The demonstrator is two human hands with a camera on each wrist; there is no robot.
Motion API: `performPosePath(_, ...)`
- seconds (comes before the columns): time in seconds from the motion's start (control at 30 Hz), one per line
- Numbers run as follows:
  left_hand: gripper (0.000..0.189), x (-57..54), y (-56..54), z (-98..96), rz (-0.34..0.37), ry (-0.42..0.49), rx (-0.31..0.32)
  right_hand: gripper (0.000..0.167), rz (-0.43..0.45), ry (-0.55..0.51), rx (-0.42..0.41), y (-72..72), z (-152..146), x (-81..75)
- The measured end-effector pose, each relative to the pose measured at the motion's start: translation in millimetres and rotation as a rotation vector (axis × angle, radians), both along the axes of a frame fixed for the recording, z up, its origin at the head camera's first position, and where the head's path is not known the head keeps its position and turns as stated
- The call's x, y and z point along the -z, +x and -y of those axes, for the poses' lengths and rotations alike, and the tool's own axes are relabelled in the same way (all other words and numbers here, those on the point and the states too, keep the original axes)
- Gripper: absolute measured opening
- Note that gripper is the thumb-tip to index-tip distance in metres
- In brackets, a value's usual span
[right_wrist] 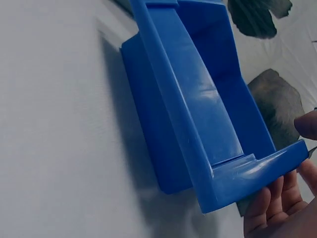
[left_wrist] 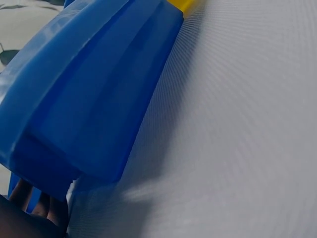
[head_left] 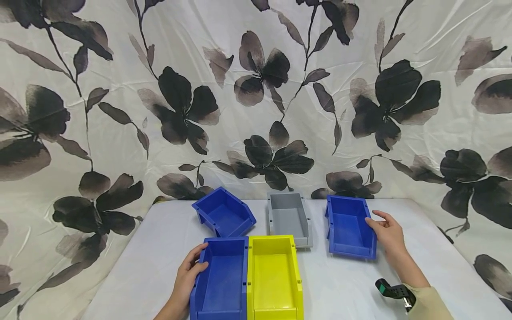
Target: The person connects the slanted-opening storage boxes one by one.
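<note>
My left hand [head_left: 185,280] holds the left side of the front blue bin [head_left: 225,278], thumb over its rim. In the left wrist view the same blue bin [left_wrist: 99,94] fills the upper left, and the fingers [left_wrist: 42,206] reach behind its end. A yellow bin [head_left: 274,275] stands against its right side. At the right, my right hand [head_left: 390,235] grips the right rim of another blue bin [head_left: 349,224]. The right wrist view has the thumb above the rim of that blue bin [right_wrist: 198,109] and the fingers [right_wrist: 275,201] under it.
Behind the yellow bin stands a grey bin [head_left: 288,215]. One more blue bin [head_left: 225,213] sits turned at an angle at the back left. The white-covered table [head_left: 140,266] ends at a floral cloth backdrop [head_left: 256,111]. A dark wrist device [head_left: 394,291] hangs by the right sleeve.
</note>
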State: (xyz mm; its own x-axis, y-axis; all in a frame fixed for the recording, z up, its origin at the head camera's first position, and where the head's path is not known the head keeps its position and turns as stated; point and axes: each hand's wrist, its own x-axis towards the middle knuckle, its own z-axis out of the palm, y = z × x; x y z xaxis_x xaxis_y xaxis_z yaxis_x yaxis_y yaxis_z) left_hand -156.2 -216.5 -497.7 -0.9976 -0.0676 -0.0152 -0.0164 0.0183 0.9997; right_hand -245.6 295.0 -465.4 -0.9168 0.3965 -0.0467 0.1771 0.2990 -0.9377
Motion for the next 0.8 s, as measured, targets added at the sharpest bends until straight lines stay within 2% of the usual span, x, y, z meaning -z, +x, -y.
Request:
performPosePath(0.2, 0.052, 2.6, -0.1, 0.4, 0.02, 0.02, -0.004, 0.06, -0.012, -0.026, -0.033, -13.8, -4, 5.3)
performPosePath(0.37, 0.051, -0.1, -0.2, 0.3, 0.019, 0.004, -0.011, 0.057, -0.008, -0.084, -0.023, -24.0, -2, 9.6)
performPosePath(0.6, 0.051, 0.2, 0.8, -1.0, 0.009, 0.022, -0.01, 0.065, 0.042, -0.223, -0.053, -23.8, -1, 9.6)
performPosePath(0.8, 0.051, 0.8, -0.7, 0.1, 0.007, 0.025, -0.012, 0.07, 0.055, -0.206, -0.095, -19.6, 0, 10.6)
